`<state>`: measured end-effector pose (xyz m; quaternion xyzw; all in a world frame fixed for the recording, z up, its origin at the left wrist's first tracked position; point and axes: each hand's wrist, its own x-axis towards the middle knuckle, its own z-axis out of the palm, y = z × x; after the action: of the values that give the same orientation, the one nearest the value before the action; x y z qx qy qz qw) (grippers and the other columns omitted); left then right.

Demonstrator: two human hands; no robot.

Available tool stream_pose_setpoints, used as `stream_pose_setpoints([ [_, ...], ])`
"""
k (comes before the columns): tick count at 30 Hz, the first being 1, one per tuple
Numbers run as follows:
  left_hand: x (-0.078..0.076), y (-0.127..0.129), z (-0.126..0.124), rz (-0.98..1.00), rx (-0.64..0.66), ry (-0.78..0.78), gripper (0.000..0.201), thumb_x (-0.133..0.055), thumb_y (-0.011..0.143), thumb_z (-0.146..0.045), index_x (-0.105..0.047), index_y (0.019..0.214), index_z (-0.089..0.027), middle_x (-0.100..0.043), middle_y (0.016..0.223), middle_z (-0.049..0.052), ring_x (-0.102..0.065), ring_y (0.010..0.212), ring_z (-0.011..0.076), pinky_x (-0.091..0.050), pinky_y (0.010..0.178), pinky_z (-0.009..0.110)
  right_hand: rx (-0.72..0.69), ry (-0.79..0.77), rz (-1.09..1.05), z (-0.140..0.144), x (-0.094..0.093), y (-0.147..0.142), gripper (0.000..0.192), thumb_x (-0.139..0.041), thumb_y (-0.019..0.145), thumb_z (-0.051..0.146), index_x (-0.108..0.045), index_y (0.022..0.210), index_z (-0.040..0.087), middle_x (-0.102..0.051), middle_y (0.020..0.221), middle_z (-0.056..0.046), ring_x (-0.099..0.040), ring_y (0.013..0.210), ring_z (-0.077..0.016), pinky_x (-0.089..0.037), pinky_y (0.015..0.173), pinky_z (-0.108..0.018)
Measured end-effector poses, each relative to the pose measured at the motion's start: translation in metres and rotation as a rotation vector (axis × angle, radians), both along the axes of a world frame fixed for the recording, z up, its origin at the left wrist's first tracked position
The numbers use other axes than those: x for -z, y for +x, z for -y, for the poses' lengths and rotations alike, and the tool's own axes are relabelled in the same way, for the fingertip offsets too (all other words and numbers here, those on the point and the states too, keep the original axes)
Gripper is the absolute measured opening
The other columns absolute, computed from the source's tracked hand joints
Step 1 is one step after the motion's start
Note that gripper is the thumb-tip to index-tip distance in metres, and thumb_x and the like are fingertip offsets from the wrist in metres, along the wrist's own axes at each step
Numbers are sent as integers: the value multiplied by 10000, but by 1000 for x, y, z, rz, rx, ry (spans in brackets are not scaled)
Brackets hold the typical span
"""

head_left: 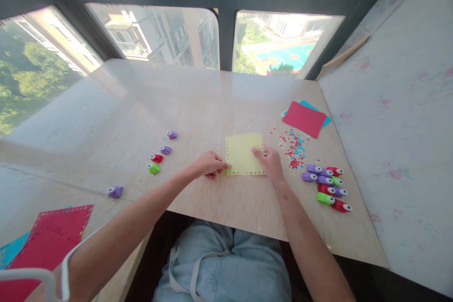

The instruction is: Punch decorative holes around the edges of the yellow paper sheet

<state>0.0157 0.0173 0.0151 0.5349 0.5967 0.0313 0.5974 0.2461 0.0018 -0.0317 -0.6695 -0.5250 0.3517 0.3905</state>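
Note:
A pale yellow sheet of paper point(242, 153) lies in front of me, with small shapes punched along its edges. My left hand point(211, 163) is closed round a small green craft punch point(229, 168) at the sheet's lower left corner; most of the punch is hidden by the fingers. At the right edge, my right hand point(272, 163) pinches the sheet, thumb on top and fingers underneath.
Red and blue confetti point(295, 148) lies right of the sheet, near stacked coloured paper point(304, 119) and a cluster of craft punches point(324, 180). Several more punches point(156, 158) stand to the left. Punched red paper point(53, 236) lies lower left. Windows and a wall border the table.

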Motion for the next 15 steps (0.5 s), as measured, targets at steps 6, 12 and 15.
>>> stream_pose_setpoints([
  [6,-2,1,4,10,-56,-47,337,-727,714,-390,-566,545,-146,-517,459,-21,-574,412,123,-441,395,206,-4,35,10,0,1,0,405,-581,782,494,-719,940,147,-737,853,-84,-668,762,-242,-480,651,-312],
  [12,-2,3,7,57,-120,-92,299,-735,696,-373,-604,562,-139,-566,471,11,-629,472,169,-523,462,267,4,57,20,0,2,0,422,-567,773,505,-721,936,147,-739,865,-88,-656,758,-249,-473,678,-332],
  [15,-2,3,8,72,-135,-94,293,-741,686,-363,-606,563,-134,-565,472,11,-647,496,185,-531,472,277,-7,66,21,0,3,0,424,-561,776,507,-718,927,142,-735,848,-88,-653,750,-244,-467,669,-322],
])
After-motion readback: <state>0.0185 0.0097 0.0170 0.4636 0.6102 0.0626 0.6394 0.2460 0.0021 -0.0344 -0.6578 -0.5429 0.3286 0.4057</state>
